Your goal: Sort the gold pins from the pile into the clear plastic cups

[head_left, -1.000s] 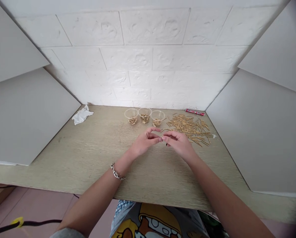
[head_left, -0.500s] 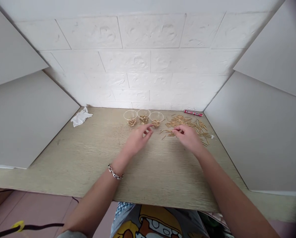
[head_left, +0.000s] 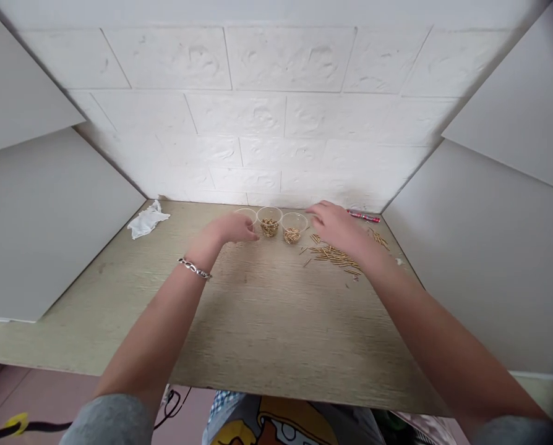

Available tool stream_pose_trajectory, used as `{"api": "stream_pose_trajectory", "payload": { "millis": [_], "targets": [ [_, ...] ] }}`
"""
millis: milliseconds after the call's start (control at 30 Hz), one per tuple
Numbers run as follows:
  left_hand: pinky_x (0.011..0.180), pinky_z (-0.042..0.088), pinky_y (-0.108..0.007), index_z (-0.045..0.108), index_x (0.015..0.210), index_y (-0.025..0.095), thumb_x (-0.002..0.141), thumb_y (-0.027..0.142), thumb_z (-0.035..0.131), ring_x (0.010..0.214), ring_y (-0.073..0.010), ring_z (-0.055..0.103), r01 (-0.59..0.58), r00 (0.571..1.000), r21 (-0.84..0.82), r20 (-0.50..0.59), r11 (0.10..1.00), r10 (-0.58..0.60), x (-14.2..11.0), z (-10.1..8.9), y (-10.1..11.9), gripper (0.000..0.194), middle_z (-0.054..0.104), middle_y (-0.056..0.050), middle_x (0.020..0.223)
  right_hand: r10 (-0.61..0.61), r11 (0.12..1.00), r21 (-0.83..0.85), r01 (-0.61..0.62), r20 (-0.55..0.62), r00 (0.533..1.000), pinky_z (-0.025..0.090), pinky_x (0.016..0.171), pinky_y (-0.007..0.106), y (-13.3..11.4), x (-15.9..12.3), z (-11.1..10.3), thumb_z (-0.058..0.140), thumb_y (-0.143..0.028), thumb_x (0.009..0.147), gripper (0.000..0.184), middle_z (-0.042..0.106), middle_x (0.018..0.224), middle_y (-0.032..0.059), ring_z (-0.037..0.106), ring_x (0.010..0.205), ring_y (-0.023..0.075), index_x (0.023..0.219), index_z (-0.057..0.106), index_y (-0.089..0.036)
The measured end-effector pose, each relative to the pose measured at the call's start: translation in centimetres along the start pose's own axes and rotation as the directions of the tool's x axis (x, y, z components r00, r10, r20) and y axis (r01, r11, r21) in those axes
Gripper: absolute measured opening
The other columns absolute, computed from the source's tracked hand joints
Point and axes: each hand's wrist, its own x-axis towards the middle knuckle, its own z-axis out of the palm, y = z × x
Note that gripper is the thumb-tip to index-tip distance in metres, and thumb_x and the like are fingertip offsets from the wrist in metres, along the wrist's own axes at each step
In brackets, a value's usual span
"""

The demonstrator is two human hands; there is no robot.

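Observation:
Three small clear plastic cups stand in a row near the back wall, each with thin brass pins in it. My left hand [head_left: 230,228] hovers at the leftmost cup [head_left: 247,212] and hides most of it; its fingers are curled together, and what they hold is hidden. The middle cup [head_left: 270,226] and the right cup [head_left: 294,228] are in plain view. My right hand [head_left: 336,226] lies over a loose pile of brass pins [head_left: 334,254] to the right of the cups, fingers stretched out toward the left.
The wooden tabletop [head_left: 267,309] is boxed in by a white brick wall behind and white side panels [head_left: 49,216]. A crumpled white tissue [head_left: 146,219] lies back left. A red pen [head_left: 364,216] lies at the back right. A black cable hangs below the table's front edge.
Both hands were pinched together at mid-table, then parted. The left has moved back to the leftmost cup, and the right has moved back and right over the pin pile.

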Motion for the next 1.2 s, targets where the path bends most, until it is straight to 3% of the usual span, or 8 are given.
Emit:
{"api": "stream_pose_trajectory", "payload": {
  "millis": [133, 267, 433, 600, 800, 1000, 1100, 1200],
  "targets": [
    [0.059, 0.039, -0.031, 0.064, 0.079, 0.016, 0.057, 0.046, 0.062, 0.054, -0.0196, 0.055, 0.014, 0.987, 0.052, 0.158, 0.999, -0.022, 1.3, 0.2, 0.3, 0.038, 0.063, -0.011, 0.078, -0.155, 0.987, 0.045, 0.151, 0.104, 0.982, 0.038, 0.066, 0.027, -3.0, 4.5, 0.9, 0.038, -0.014, 0.081, 0.027, 0.062, 0.091, 0.0088, 0.054, 0.081, 0.0169, 0.087, 0.064, -0.015],
    [0.06, 0.038, -0.029, 0.063, 0.074, 0.016, 0.054, 0.048, 0.064, 0.054, -0.0188, 0.055, 0.04, 0.986, 0.051, 0.158, 0.998, -0.048, 1.6, 0.1, 0.1, 0.037, 0.062, -0.009, 0.069, -0.108, 0.991, -0.053, 0.124, 0.242, 0.964, 0.033, 0.053, 0.026, -4.0, 7.6, 2.2, 0.043, -0.015, 0.078, 0.022, 0.061, 0.074, 0.0096, 0.053, 0.061, 0.0147, 0.072, 0.065, -0.013],
    [0.062, 0.037, -0.029, 0.061, 0.065, 0.016, 0.059, 0.049, 0.06, 0.054, -0.0189, 0.054, 0.059, 0.995, 0.053, 0.079, 0.997, -0.063, 1.5, 0.1, 0.1, 0.034, 0.057, -0.006, 0.054, -0.036, 0.979, -0.17, 0.11, 0.389, 0.92, 0.034, 0.051, 0.026, -5.4, 9.4, 2.6, 0.065, -0.024, 0.067, 0.013, 0.062, 0.072, 0.011, 0.056, 0.061, 0.0178, 0.073, 0.066, -0.013],
    [0.062, 0.036, -0.028, 0.063, 0.069, 0.015, 0.062, 0.052, 0.056, 0.054, -0.0193, 0.054, 0.046, 0.997, 0.064, 0.052, 0.997, -0.049, 1.4, 0.3, 0.0, 0.038, 0.058, -0.006, 0.051, 0.016, 0.953, -0.276, 0.127, 0.463, 0.886, 0.038, 0.052, 0.029, -6.7, 10.6, 3.8, 0.066, -0.016, 0.062, 0.017, 0.062, 0.069, 0.012, 0.058, 0.063, 0.0216, 0.078, 0.067, -0.012],
    [0.06, 0.036, -0.026, 0.064, 0.091, 0.016, 0.063, 0.053, 0.057, 0.056, -0.0178, 0.056, 0.047, 0.998, -0.026, -0.049, 0.999, -0.049, 0.3, -0.3, -0.1, 0.047, 0.064, -0.006, 0.065, 0.015, 0.968, -0.231, 0.094, 0.429, 0.903, 0.038, 0.051, 0.028, -6.9, 10.7, 4.4, 0.058, -0.01, 0.068, 0.016, 0.062, 0.07, 0.0131, 0.058, 0.062, 0.021, 0.082, 0.067, -0.011],
    [0.058, 0.034, -0.026, 0.064, 0.079, 0.016, 0.07, 0.059, 0.048, 0.057, -0.0168, 0.055, 0.049, 0.968, -0.178, -0.233, 0.983, -0.09, -0.8, -0.2, -0.2, 0.046, 0.063, -0.005, 0.065, -0.047, 0.979, -0.166, 0.116, 0.371, 0.927, 0.034, 0.051, 0.027, -6.3, 9.7, 3.3, 0.053, -0.013, 0.073, 0.012, 0.061, 0.073, 0.0124, 0.056, 0.063, 0.019, 0.079, 0.064, -0.011],
    [0.056, 0.034, -0.026, 0.062, 0.079, 0.015, 0.074, 0.049, 0.049, 0.057, -0.0161, 0.055, 0.062, 0.907, -0.298, -0.382, 0.953, -0.178, -1.7, -0.3, 0.0, 0.036, 0.06, -0.005, 0.061, -0.072, 0.988, -0.114, 0.102, 0.244, 0.967, 0.032, 0.052, 0.027, -5.8, 8.5, 2.7, 0.042, -0.019, 0.083, 0.02, 0.06, 0.078, 0.0115, 0.053, 0.064, 0.0172, 0.078, 0.06, -0.012],
    [0.052, 0.033, -0.025, 0.06, 0.08, 0.014, 0.076, 0.042, 0.05, 0.053, -0.0128, 0.051, 0.02, 0.853, -0.495, -0.444, 0.868, -0.273, -2.9, -0.5, 0.3, 0.03, 0.058, -0.004, 0.06, -0.087, 0.996, 0.002, 0.087, 0.002, 0.996, 0.03, 0.055, 0.027, -5.3, 6.3, 2.1, 0.03, -0.026, 0.089, 0.029, 0.058, 0.079, 0.0087, 0.05, 0.068, 0.0163, 0.081, 0.055, -0.014]
  ]
}}
